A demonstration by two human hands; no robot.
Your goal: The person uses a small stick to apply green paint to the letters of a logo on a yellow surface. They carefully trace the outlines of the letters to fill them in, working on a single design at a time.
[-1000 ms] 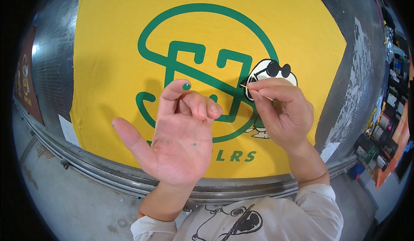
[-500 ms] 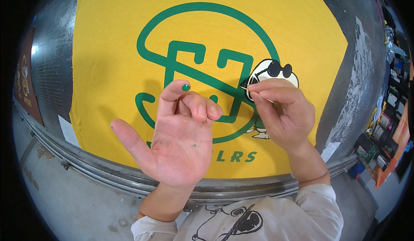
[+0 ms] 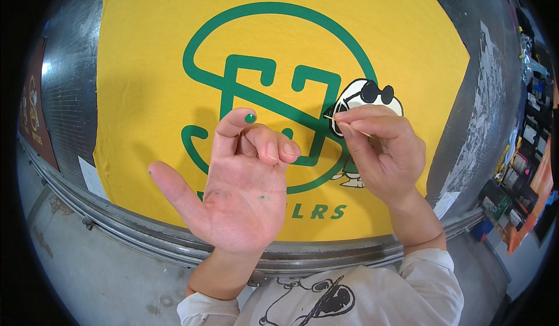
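My left hand (image 3: 243, 192) is held palm up above the yellow printed fabric (image 3: 145, 64), thumb spread and fingers partly curled. A blob of wet-looking green paint (image 3: 250, 118) sits on its index fingertip, and a tiny green speck marks the palm. Between thumb and fingertips, my right hand (image 3: 387, 148) pinches a thin wooden toothpick (image 3: 329, 117), its point toward the left. The toothpick's tip is apart from the green blob. Beneath the hands, the fabric carries a green line design, green lettering and a black-and-white cartoon dog (image 3: 353, 96), partly hidden by my right hand.
The fabric lies on a dark, worn table (image 3: 73, 87) with metal rails (image 3: 174, 247) along its near edge. Dark containers and an orange sheet (image 3: 527, 201) stand at the far right. A brown printed piece (image 3: 38, 110) is at the left.
Both hands hold nearly the same pose. The toothpick's tip has shifted very slightly; the fabric stays in place.
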